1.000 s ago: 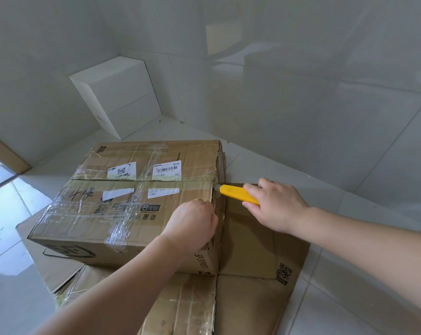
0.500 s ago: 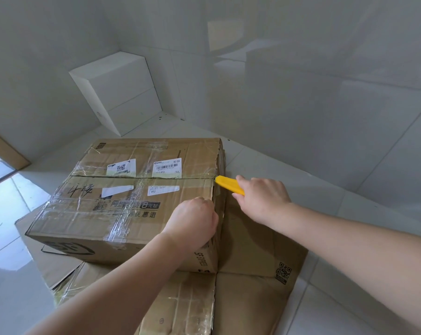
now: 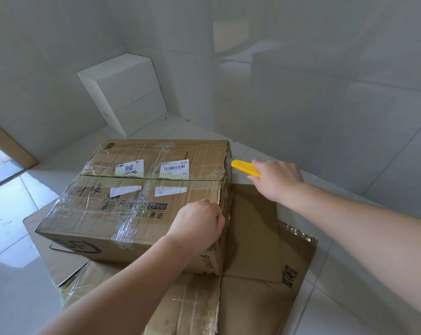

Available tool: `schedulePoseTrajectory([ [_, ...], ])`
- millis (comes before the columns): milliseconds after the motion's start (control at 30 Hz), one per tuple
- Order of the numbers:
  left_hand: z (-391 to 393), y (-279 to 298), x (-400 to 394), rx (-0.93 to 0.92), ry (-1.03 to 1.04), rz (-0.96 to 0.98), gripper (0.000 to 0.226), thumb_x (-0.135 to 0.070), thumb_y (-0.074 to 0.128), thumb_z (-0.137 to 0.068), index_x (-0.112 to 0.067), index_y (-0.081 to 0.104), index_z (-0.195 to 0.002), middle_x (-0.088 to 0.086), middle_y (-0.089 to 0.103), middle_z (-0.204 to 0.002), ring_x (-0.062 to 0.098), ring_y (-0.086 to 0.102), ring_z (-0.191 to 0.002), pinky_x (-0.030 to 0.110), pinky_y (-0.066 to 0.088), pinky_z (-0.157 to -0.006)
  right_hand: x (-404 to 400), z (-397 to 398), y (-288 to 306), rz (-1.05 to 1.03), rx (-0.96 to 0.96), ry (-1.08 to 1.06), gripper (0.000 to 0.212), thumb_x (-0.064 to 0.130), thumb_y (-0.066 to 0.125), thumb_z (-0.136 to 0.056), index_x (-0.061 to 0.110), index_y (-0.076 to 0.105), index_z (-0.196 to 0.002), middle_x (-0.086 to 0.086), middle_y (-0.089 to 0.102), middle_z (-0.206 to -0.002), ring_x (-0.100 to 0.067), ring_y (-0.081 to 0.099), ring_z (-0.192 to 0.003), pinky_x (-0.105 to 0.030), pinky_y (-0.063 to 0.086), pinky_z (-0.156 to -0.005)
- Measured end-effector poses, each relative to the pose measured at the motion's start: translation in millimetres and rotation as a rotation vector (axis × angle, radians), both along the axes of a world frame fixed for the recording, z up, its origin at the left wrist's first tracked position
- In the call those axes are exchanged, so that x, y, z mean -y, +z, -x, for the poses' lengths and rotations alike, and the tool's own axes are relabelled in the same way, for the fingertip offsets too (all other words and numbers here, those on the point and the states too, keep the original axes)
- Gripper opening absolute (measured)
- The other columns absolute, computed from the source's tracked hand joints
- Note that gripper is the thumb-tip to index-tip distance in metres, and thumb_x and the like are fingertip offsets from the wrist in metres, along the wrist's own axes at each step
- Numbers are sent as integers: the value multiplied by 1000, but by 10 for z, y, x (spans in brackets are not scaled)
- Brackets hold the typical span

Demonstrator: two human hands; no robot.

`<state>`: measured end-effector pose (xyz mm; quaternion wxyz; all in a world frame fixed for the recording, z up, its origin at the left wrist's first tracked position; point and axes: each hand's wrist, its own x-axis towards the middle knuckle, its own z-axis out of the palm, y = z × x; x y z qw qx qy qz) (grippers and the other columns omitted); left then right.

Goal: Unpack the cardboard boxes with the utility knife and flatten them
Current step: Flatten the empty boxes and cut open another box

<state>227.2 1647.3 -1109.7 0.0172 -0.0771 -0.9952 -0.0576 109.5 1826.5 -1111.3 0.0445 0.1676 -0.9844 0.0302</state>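
A taped brown cardboard box [image 3: 136, 204] with white shipping labels lies on flattened cardboard [image 3: 257, 293] on the floor. My left hand [image 3: 197, 223] is closed over the box's near right top edge, pressing on it. My right hand [image 3: 276, 181] grips a yellow utility knife [image 3: 245, 168]. The knife's tip sits at the far end of the box's right top edge, by the corner. Its blade is hidden against the cardboard.
A white cube-shaped block [image 3: 127, 93] stands in the corner behind the box. Glossy tiled walls close in at the back and right. More flattened cardboard [image 3: 57, 262] sticks out at the left. A wooden door frame [image 3: 8, 146] is at the far left.
My right hand has slid the knife along the box's right top edge, from near the centre seam away from me to the far corner. My left hand has stayed on the box.
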Motion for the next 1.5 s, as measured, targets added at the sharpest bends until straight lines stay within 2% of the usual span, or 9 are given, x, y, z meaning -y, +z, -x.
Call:
schedulePoseTrajectory([
  [233, 53, 84, 472, -45, 134, -102, 38, -32, 38, -98, -17, 40, -63, -7, 41, -62, 21, 47, -63, 29, 36, -56, -61, -459, -27, 335, 282, -119, 32, 45, 42, -97, 19, 41, -78, -1, 52, -73, -28, 53, -72, -33, 37, -59],
  [367, 38, 116, 1023, -92, 296, -35, 29, -30, 37, -96, -15, 48, -74, -2, 51, -78, 21, 51, -69, 30, 44, -58, 371, -758, 128, 518, 460, 17, 32, 42, 42, -98, 17, 46, -78, -2, 50, -69, -18, 47, -60, -30, 34, -53],
  [433, 4, 103, 1428, -95, 415, -8, 23, -32, 39, -95, -16, 54, -87, -1, 55, -93, 20, 52, -79, 30, 42, -61, 599, -840, 160, 515, 502, 17, 36, 43, 39, -99, 14, 48, -80, -3, 51, -71, -18, 47, -60, -30, 33, -52],
  [567, -127, -34, 2317, -46, 643, 33, 32, -31, 45, -90, -12, 55, -115, 11, 52, -123, 32, 47, -112, 40, 43, -88, 904, -885, 159, 456, 482, -63, 36, 43, 36, -100, 18, 41, -75, -5, 54, -75, -19, 52, -63, -30, 32, -49],
  [733, -214, -163, 2753, 37, 860, -102, 45, -42, 36, -90, -13, 44, -124, 17, 48, -124, 38, 47, -116, 45, 40, -97, 1020, -991, 114, 351, 434, -99, 37, 38, 35, -101, 20, 31, -69, -2, 45, -74, -13, 43, -59, -26, 25, -47],
  [1033, -256, -157, 2667, 30, 863, -98, 44, -45, 33, -91, -12, 39, -120, 19, 51, -117, 38, 50, -108, 43, 43, -86, 1151, -774, 160, 293, 420, -104, 36, 38, 34, -101, 18, 33, -70, -7, 48, -78, -20, 44, -62, -31, 28, -51],
  [1233, -678, -14, 2299, 155, 711, 264, 49, -59, 26, -92, -17, 37, -116, 8, 64, -102, 29, 60, -95, 34, 41, -66, 1279, 170, 122, 182, 235, -95, 25, 33, 40, -100, 9, 43, -94, -18, 58, -103, -31, 48, -80, -35, 41, -70],
  [1400, -858, 46, 2176, 192, 599, 154, 31, -45, 29, -95, -16, 39, -100, 4, 55, -82, 28, 56, -78, 38, 51, -72, 1313, 279, 4, 66, 152, -55, 36, 33, 39, -101, 0, 48, -114, -21, 55, -112, -38, 55, -97, -37, 39, -72],
  [1500, -786, 124, 2253, 111, 591, 189, 21, -33, 32, -97, -15, 40, -103, 1, 49, -75, 27, 51, -71, 33, 45, -60, 1167, 96, 102, 106, 72, -17, 39, 31, 39, -100, -3, 52, -111, -24, 50, -114, -40, 49, -104, -42, 42, -82],
])
